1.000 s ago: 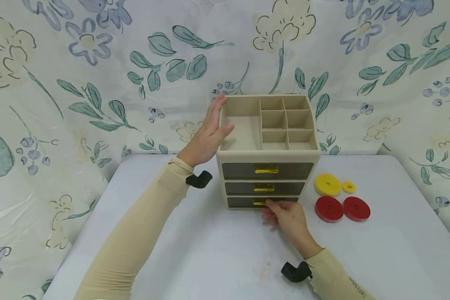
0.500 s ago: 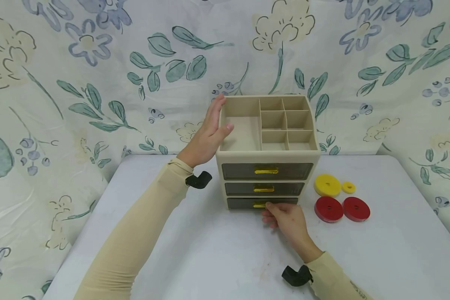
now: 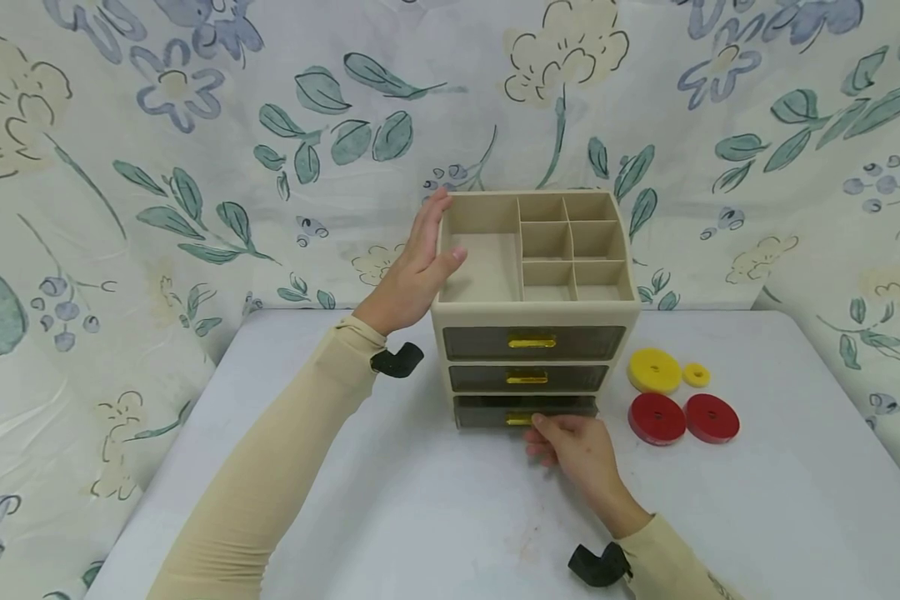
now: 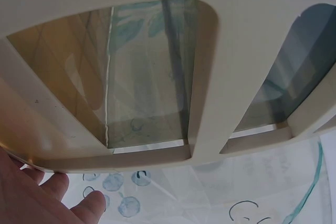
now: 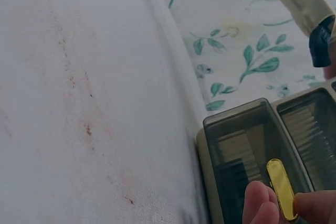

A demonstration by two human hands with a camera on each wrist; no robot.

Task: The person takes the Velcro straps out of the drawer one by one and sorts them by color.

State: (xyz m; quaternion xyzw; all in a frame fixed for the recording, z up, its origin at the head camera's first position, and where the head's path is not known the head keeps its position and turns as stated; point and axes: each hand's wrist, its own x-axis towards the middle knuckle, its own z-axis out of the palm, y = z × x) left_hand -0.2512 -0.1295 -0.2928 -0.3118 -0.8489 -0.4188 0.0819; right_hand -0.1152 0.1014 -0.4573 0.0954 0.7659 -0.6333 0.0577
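A cream drawer organizer [image 3: 536, 313] stands upright on the table, with three dark see-through drawers and a compartmented top. My left hand [image 3: 408, 275] rests against its left side, fingers extended along the wall and thumb over the top rim. In the left wrist view the fingers [image 4: 56, 184] lie at the edge of the side panel [image 4: 236, 66], which has cut-out windows. With thumb and fingers, my right hand [image 3: 588, 467] pinches the gold handle [image 5: 281, 188] of the bottom drawer [image 3: 483, 414]. That drawer juts out slightly from the body; the upper two are closed.
Right of the organizer lie a large yellow disc [image 3: 654, 371], a small yellow ring [image 3: 696, 374] and two red discs [image 3: 657, 419]. A white cloth covers the table [image 3: 435, 517]. Behind it hangs a flower-patterned curtain [image 3: 330, 167].
The bottom drawer has slid forward a little, with my right hand moving toward me on its handle. My left hand has stayed in place on the organizer.
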